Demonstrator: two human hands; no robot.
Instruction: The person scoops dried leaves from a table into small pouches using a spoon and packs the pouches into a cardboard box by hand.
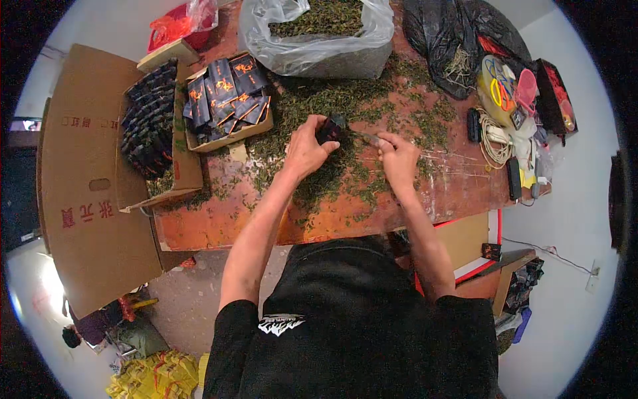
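Note:
My left hand [307, 147] is closed around a small black packet [330, 130] above the loose leaves on the table. To its right, my right hand [397, 154] grips a thin metal utensil [365, 137], probably a spoon, pointing left at the packet. The utensil's far end is too small to make out. Dry green-brown leaves [312, 100], looking like tea, lie scattered under and around both hands. Past the hands stands a clear plastic bag [319, 56] filled with the same leaves.
A small carton [229, 137] of black packets [222, 90] stands left, beside a larger box [189, 156] with rows of dark packets [149, 120]. A black plastic bag [458, 40], a coiled cord [493, 145] and a tub [495, 83] of odds and ends sit right on the red-brown table [199, 229].

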